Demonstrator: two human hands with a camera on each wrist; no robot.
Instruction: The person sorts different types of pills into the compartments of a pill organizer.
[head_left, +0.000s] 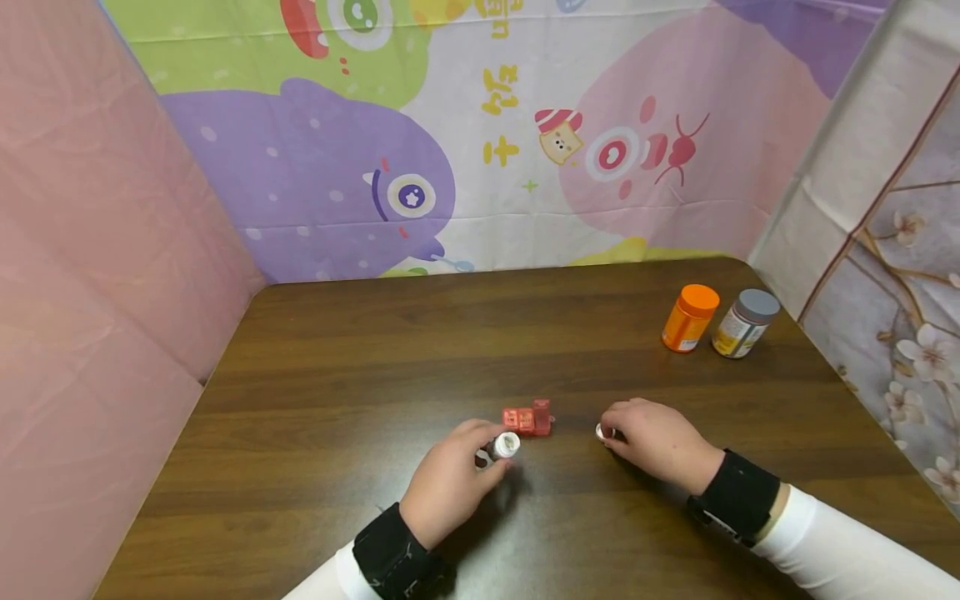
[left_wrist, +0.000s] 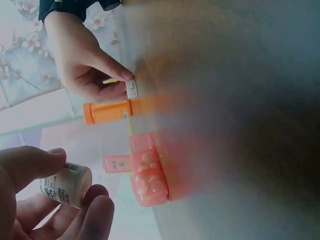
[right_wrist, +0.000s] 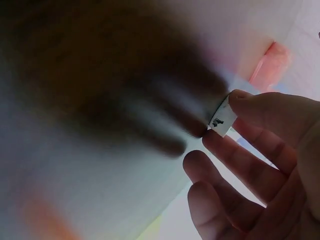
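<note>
My left hand (head_left: 448, 485) grips a small white bottle (head_left: 506, 446) between thumb and fingers, its round mouth facing up. Printed text and a code show on the bottle's label in the left wrist view. Farther right, my right hand (head_left: 667, 443) pinches a small white cap (right_wrist: 223, 118) between thumb and fingertip, right at the tabletop. Between the hands, just beyond the bottle, lies a translucent red pill box (head_left: 527, 421). Pale pills show in its compartments, and one lid (left_wrist: 118, 164) stands raised in the left wrist view.
At the back right of the brown wooden table (head_left: 360, 367) stand an orange bottle (head_left: 688, 321) and a grey-lidded bottle (head_left: 744, 325), side by side. A cartoon-print cloth (head_left: 495, 192) hangs behind the table, with a pink curtain (head_left: 97, 275) along the left.
</note>
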